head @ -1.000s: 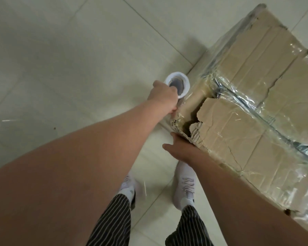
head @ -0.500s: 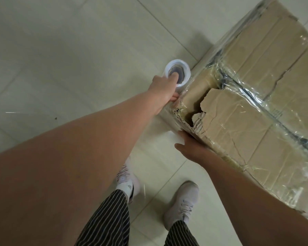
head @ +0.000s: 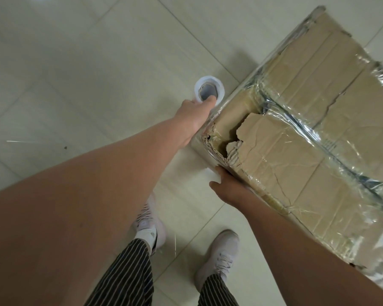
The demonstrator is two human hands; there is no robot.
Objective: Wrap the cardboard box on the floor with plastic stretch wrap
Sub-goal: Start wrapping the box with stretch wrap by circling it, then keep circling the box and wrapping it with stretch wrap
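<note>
By the box (head: 307,140), left hand (head: 192,113) grips the roll (head: 209,89).

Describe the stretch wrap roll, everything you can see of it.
The stretch wrap roll shows end-on: a white ring of wound film round a hollow grey-brown core. It is roughly upright, just beside the cardboard box, close to its torn corner. The left hand grips it from the near side, with one digit hooked over the rim into the core. The hand hides the roll's length below.
</note>
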